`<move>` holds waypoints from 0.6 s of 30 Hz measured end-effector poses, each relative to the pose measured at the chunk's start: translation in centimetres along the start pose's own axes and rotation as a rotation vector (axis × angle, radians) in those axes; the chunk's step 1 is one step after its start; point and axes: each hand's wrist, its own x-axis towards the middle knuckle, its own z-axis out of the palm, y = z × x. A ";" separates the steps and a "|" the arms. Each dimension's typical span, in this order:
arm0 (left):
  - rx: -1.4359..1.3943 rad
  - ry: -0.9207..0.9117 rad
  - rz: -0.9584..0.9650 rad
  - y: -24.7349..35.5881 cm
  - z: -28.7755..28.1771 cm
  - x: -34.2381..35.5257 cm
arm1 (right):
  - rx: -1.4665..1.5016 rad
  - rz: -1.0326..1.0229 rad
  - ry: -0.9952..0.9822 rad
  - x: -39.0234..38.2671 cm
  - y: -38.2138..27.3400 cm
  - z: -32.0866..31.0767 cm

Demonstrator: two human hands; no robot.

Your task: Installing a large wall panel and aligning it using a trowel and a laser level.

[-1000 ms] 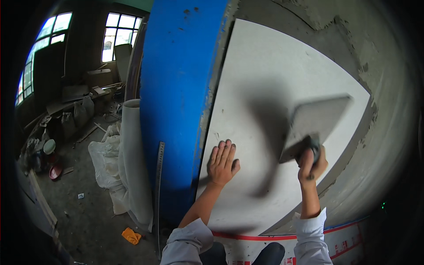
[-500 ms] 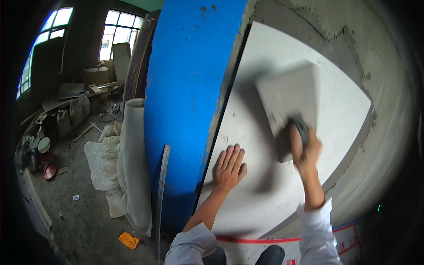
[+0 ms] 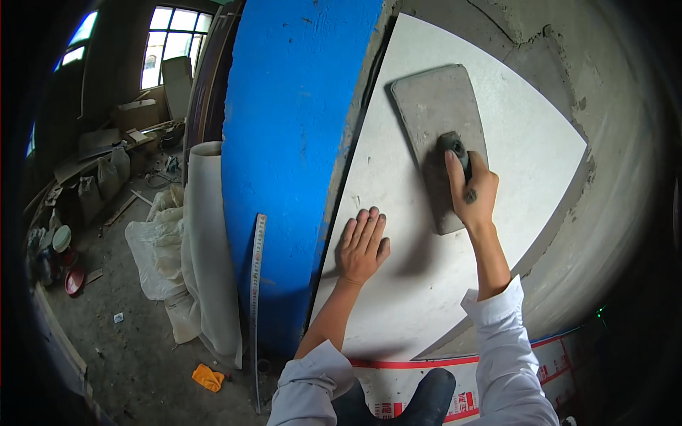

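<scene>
Smooth white panel [image 3: 533, 170] — your left hand [image 3: 361, 248] flat, your right hand [image 3: 477, 195] gripping a grey rectangular float [image 3: 435, 103] — shifted higher, over its upper part

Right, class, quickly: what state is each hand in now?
Left hand: open, fingers extended, laid flat against the white panel.
Right hand: closed, holding the grey rectangular float by its dark handle.

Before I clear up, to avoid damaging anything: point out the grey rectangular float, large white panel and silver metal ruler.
Grey rectangular float [image 3: 433, 113], head view: on its flat plate.
Large white panel [image 3: 533, 167], head view: on its bare right part.
Silver metal ruler [image 3: 255, 305], head view: on its middle stretch.
</scene>
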 end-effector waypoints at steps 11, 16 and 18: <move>0.007 0.020 0.013 0.6 0.1 0.9 | 0.004 0.021 -0.065 0.0 -0.6 0.3; 0.019 -0.014 -0.023 -0.3 -1.2 -0.1 | 0.297 -0.264 0.330 -6.7 0.6 -1.9; 0.025 0.004 0.002 -1.0 -1.2 0.5 | 0.122 -0.111 0.184 -4.8 0.0 -0.6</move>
